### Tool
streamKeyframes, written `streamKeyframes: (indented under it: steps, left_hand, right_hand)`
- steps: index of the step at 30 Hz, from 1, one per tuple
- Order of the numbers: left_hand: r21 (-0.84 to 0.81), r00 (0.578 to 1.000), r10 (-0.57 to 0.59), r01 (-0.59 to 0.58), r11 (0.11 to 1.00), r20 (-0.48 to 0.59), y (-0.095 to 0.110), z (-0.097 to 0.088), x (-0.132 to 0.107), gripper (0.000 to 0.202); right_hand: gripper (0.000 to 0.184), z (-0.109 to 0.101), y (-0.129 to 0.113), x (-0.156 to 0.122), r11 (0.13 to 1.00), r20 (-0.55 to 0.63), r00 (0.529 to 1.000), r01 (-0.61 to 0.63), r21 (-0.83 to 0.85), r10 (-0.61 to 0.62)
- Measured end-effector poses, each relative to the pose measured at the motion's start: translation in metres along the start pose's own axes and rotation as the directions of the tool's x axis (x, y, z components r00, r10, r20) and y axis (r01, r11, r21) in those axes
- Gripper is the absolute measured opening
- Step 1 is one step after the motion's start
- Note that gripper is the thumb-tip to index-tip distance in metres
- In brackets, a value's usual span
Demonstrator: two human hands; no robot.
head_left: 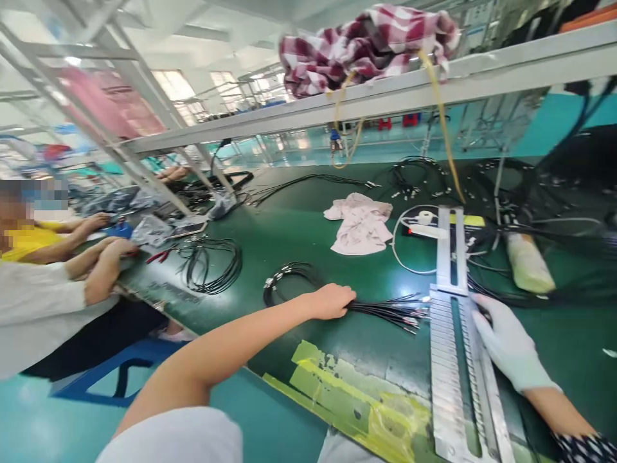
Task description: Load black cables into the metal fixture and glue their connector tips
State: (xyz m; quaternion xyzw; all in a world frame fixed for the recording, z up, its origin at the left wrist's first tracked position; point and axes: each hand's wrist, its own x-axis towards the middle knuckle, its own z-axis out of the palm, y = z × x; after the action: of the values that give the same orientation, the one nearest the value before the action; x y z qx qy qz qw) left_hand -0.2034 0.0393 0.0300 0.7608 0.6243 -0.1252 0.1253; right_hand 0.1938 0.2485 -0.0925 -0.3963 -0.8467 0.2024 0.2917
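Observation:
My left hand [331, 301] is bare and closed around a bundle of thin black cables [385, 312] that lies on the green bench top [299, 238]; the cable ends with small connectors fan out toward a long metal comb-like fixture [450, 334]. My right hand [506, 341], in a pale glove, rests on the right edge of that fixture with fingers curled over black wires; what it holds, if anything, is hidden. The bundle's far end loops back in a coil [284, 276].
A pink cloth [361, 225] lies mid-bench, another cable coil [212, 263] to its left. A tape roll [427, 217] and a yellowish bottle [527, 263] sit near the fixture. Two seated people's arms [96, 257] work at the left. A plaid cloth [366, 45] lies on the overhead shelf.

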Motion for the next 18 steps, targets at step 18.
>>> streamKeyframes:
  steps: [18]
  left_hand:
    - [0.104, 0.749, 0.554, -0.558, 0.823, -0.363, 0.129, -0.097, 0.005, 0.068]
  right_hand:
    - [0.064, -0.098, -0.181, -0.059, 0.136, 0.970, 0.221, -0.963, 0.234, -0.103]
